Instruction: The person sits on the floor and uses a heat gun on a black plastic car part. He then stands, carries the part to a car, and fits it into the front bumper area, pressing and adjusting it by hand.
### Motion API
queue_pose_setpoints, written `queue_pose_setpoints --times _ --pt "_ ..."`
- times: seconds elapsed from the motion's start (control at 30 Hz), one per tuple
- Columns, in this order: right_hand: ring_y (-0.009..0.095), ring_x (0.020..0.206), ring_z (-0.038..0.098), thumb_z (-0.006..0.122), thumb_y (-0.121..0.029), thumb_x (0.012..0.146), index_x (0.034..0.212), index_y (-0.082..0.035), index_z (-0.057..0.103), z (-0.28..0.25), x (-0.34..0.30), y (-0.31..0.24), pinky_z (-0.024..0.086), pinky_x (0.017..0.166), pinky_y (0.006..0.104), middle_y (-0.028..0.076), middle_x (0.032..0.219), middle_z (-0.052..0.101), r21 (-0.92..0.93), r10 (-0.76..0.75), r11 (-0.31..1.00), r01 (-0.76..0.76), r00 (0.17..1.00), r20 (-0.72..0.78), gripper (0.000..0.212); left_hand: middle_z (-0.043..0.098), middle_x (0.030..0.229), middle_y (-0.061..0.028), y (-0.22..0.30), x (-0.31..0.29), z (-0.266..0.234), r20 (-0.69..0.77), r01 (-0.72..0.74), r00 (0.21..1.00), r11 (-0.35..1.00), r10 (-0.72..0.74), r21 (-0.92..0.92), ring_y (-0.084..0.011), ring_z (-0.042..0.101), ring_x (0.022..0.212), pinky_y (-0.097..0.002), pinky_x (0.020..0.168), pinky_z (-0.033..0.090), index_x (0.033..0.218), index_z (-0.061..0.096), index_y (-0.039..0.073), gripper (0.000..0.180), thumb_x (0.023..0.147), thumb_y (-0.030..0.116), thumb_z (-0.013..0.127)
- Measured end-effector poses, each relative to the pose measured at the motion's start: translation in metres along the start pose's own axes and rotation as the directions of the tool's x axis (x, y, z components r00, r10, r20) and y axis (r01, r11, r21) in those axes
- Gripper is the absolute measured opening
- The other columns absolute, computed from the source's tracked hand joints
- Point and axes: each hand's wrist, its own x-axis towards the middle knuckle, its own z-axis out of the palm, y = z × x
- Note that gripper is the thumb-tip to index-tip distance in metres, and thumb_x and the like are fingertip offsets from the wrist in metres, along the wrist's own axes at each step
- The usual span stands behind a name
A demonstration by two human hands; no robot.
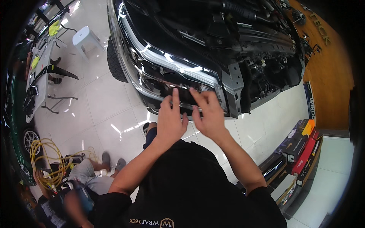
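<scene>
The headlight (157, 57) of a black car (152, 17) lies right in front of me, its clear lens edged by a bright white strip. My left hand (170, 121) is raised at the lower part of the lens, index finger stretched toward the glossy surface. Beside it, my right hand (211, 117) reaches to the same area with its fingers spread. Both palms face the lamp, and no object shows in either hand. Whether the fingertips touch the lens or hover just off it, I cannot tell.
To the right of the lamp, the car's front is stripped to a metal bracket (235, 78). A white stool (86, 38) and a long table (45, 72) stand left. Lower left, a seated person (85, 176) handles a coiled yellow hose (47, 159). Long boxes (300, 155) are stacked right.
</scene>
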Motion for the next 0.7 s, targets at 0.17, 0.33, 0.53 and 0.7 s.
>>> queue_pose_setpoints --times 0.17,0.33,0.53,0.7 --pt "0.034 0.09 0.062 0.072 -0.018 0.085 0.164 -0.014 0.036 0.022 -0.004 -0.013 0.055 0.073 0.0425 0.018 0.104 0.052 -0.218 0.055 0.976 -0.014 0.981 0.184 0.087 0.047 0.131 -0.0303 -0.014 0.009 -0.013 0.049 0.047 0.998 0.999 -0.047 -0.006 -0.0448 0.061 0.106 -0.0476 0.089 0.055 0.164 0.024 -0.003 0.091 0.086 0.009 0.071" --pt "0.034 0.092 0.062 0.071 -0.017 0.085 0.164 -0.015 0.038 0.027 -0.009 -0.011 0.056 0.073 0.0438 0.017 0.106 0.053 -0.311 0.032 0.95 0.037 0.976 0.213 0.086 0.048 0.131 -0.03 -0.01 0.01 -0.023 0.072 0.05 0.996 0.999 -0.051 0.012 -0.0435 0.061 0.106 -0.0461 0.087 0.056 0.164 0.029 0.005 0.088 0.086 0.008 0.07" --pt "0.034 0.094 0.064 0.069 -0.014 0.086 0.163 -0.014 0.039 0.02 -0.019 -0.01 0.058 0.076 0.0447 0.018 0.108 0.054 -0.141 0.057 0.99 -0.032 0.983 0.175 0.082 0.052 0.128 -0.0299 -0.009 0.019 -0.033 0.092 -0.114 0.991 0.97 0.096 0.214 -0.0435 0.06 0.104 -0.0488 0.084 0.054 0.164 0.035 0.013 0.087 0.084 0.007 0.07" --pt "0.034 0.087 0.068 0.068 -0.015 0.089 0.164 -0.012 0.033 0.017 -0.017 -0.023 0.06 0.075 0.0454 0.018 0.106 0.056 -0.025 0.201 0.98 -0.2 0.974 0.107 0.083 0.052 0.127 -0.0295 -0.015 0.026 -0.045 0.166 -0.21 0.97 0.954 0.177 0.214 -0.0443 0.058 0.107 -0.0496 0.087 0.053 0.163 0.036 0.013 0.087 0.083 0.007 0.071"
